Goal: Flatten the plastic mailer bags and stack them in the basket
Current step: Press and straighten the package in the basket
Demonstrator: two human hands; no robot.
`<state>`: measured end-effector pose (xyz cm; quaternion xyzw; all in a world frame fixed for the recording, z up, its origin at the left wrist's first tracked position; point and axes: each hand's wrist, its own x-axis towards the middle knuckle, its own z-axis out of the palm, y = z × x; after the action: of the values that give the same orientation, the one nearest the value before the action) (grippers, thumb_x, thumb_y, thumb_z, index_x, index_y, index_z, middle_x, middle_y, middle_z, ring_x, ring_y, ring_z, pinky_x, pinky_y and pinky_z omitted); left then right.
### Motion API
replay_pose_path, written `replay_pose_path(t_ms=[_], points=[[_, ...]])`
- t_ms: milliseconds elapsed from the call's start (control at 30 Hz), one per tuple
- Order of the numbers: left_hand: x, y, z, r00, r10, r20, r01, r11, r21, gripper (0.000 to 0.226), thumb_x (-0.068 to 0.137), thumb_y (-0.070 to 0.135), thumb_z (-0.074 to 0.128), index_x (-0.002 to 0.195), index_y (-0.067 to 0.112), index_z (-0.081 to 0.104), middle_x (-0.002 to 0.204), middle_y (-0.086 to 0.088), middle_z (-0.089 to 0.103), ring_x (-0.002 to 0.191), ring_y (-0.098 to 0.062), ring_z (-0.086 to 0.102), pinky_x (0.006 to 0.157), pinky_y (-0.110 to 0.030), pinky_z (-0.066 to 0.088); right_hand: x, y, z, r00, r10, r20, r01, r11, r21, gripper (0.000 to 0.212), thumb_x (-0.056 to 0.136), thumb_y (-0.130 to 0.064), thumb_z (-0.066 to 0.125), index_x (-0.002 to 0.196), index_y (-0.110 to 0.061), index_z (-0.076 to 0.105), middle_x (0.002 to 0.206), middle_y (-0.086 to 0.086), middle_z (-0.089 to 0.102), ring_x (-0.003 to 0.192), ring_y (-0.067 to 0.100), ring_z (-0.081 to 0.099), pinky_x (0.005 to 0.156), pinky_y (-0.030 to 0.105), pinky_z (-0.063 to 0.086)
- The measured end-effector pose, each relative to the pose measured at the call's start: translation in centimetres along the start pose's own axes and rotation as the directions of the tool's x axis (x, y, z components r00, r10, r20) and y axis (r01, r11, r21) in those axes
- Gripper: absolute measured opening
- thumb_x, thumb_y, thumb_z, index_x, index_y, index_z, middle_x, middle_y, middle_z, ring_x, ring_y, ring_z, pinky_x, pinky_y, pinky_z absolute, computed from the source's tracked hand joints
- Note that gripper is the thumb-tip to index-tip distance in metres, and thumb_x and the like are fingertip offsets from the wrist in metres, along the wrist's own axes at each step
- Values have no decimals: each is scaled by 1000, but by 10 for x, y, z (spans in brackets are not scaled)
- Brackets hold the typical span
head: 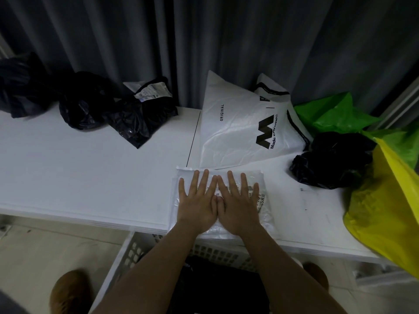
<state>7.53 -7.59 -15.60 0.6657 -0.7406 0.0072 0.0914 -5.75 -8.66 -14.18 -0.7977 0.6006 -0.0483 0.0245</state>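
Head view: both flat hands (pixel 218 207) on clear mailer bag (pixel 264 215), lengthwise away.

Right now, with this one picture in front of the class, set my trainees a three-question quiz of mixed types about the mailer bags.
1. True or false: both hands press flat on the clear mailer.
2. Which bag carries the words "Made extreme"? A) green B) white C) yellow
3. Fill in: the basket stands below the table's ____ edge.

Key
1. True: left hand and right hand lie side by side, fingers straight.
2. B, the white mailer.
3. Front, on the white table.
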Motion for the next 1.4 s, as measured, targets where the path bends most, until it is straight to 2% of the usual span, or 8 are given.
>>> replay_pose_path(t_ms=[233,400,567,667,700,833,1033,1400], points=[[0,1,0,1000,-13,15,14,1000,-6,62,99,44,5,143,20,41,151,-10,35,140,-32,31,107,-58,13,1,0,6,1000,7,2,-7,1000,-7,66,89,-55,0,152,-35,4,160,0,-4,146,31,-11,112,58,-14],[-1,2,3,1000,-8,5,8,1000,-20,59,94,46,8,148,24,10,158,-4,4,146,-27,-2,111,-55,-7,0,0,3,999,15,33,-15,1000,-1,68,84,-54,-8,150,-37,-6,160,-2,-13,145,28,-18,112,57,-15],[1,2,1,1000,-19,23,19,1000,-11,59,93,43,17,147,22,27,156,-7,21,145,-29,16,109,-57,5,0,-1,3,999,15,38,-16,1000,26,70,83,-55,-10,151,-37,-5,160,-3,-11,145,27,-19,112,57,-16],[0,3,0,998,4,59,-3,1000,-11,62,88,46,-4,147,27,-3,156,-1,-11,144,-24,-16,111,-54,-15,-1,-1,1,998,14,58,-15,1000,22,72,80,-54,-14,150,-37,-7,160,-4,-14,145,27,-20,112,57,-16],[0,2,0,999,-2,51,3,1000,-25,62,89,46,-3,147,26,-2,156,-1,-9,144,-24,-15,111,-54,-14,0,-1,1,998,17,61,-19,999,26,73,80,-54,-15,150,-37,-8,160,-4,-14,145,27,-21,112,57,-16],[0,3,-1,996,-16,84,19,999,-26,57,93,41,23,144,21,38,152,-8,34,142,-30,27,107,-58,10,0,0,4,997,20,80,-23,999,36,72,80,-54,-14,150,-38,-9,159,-4,-17,144,25,-23,112,56,-18],[1,4,-5,990,-20,137,24,999,-27,74,79,49,-19,149,30,-10,153,2,-22,144,-22,-21,112,-54,-17,3,1,6,995,25,99,-31,998,56,73,79,-56,-15,150,-39,-8,159,-5,-16,145,25,-22,113,55,-17],[3,5,-7,979,-34,201,43,998,-42,80,74,50,-23,150,32,-11,158,2,-19,145,-21,-22,113,-56,-15,2,1,3,993,28,118,-38,996,79,76,76,-57,-16,150,-41,-4,160,-7,-13,146,24,-18,114,55,-13]])
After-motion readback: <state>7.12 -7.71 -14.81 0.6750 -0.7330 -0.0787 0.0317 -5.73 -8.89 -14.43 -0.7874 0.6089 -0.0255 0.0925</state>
